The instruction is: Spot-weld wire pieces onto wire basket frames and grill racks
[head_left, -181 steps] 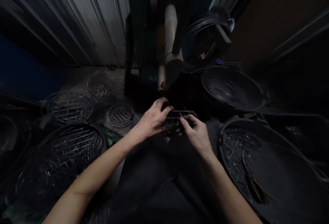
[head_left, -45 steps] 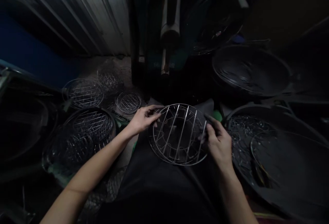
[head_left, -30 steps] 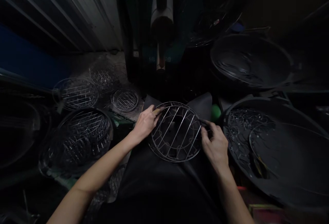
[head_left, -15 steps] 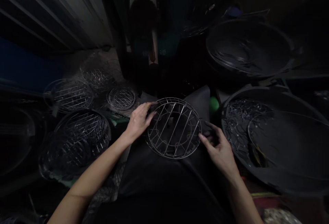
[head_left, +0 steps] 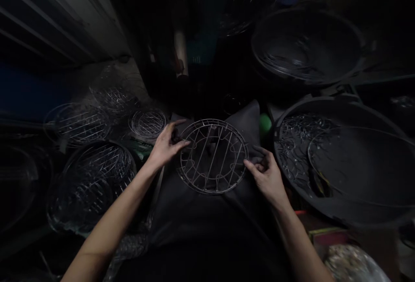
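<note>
A round wire rack (head_left: pixel 214 157) with straight parallel bars and looped wires lies in front of me, over the dark cloth on my lap. My left hand (head_left: pixel 166 144) is at its left rim, thumb and index finger apart, with the thumb tip close to or touching the wire. At the right rim, my right hand (head_left: pixel 266 174) has its thumb on the edge and its fingers curled behind, gripping the rack. The rack's contact with the cloth is too dark to make out.
To the left stand a container of wire racks (head_left: pixel 100 161), a small round rack (head_left: pixel 148 123) and a larger rack (head_left: pixel 81 124). On the right, a big dark basin (head_left: pixel 363 165) holds many bent wire pieces (head_left: pixel 296 144). Another basin (head_left: pixel 311 44) stands behind it.
The whole view has shifted a little. My left finger and thumb have spread apart at the rim, while the right hand stays at the right edge. The rack has turned slightly.
</note>
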The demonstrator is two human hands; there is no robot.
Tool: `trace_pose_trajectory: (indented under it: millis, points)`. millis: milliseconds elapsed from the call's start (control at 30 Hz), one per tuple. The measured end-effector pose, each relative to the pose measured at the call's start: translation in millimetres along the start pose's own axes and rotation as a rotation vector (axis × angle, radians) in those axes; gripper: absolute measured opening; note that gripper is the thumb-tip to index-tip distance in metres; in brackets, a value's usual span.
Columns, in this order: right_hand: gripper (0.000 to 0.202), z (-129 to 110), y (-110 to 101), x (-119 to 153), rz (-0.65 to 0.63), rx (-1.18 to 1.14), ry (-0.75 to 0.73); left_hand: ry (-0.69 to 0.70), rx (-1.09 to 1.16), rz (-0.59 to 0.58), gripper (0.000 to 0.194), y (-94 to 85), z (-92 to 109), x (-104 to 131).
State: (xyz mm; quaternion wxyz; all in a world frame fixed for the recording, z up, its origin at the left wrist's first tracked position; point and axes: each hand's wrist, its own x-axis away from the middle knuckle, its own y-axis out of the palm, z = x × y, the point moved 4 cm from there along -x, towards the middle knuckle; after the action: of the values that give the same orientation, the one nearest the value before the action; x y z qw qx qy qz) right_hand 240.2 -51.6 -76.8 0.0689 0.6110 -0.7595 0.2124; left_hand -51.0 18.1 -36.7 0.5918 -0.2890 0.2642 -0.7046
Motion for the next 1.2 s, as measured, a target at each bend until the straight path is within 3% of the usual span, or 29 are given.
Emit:
trace_pose_trajectory:
  millis: [133, 267, 467, 533, 900, 1067, 1200]
  points:
    - [0.057, 1, -1, 0, -0.008, -0.027, 0.005, -0.029, 0.020, -0.093, 0.073, -3.0, -6, -8]
    - [0.060, 2, -4, -1, -0.020, -0.021, -0.003, -0.014, 0.105, -0.248, 0.076, -7.8, 3, -27]
    - [0.068, -3, -9, -5, -0.081, 0.002, -0.023, -0.081, 0.078, -0.604, 0.095, 0.1, 7, -65]
    - [0.073, -3, -12, -6, -0.117, 0.006, -0.013, -0.085, 0.113, -0.674, 0.099, 3.4, 7, -72]
    - [0.071, 14, -37, 0, -0.184, -0.131, 0.165, -0.206, 0.274, -0.715, 0.112, 1.9, 23, -70]
    - [0.076, 14, -35, 9, -0.193, -0.085, 0.221, -0.215, 0.317, -0.696, 0.112, 4.5, 14, -72]
    - [0.078, 16, -36, 17, -0.128, -0.068, 0.306, -0.220, 0.455, -0.718, 0.108, 1.3, 3, -70]
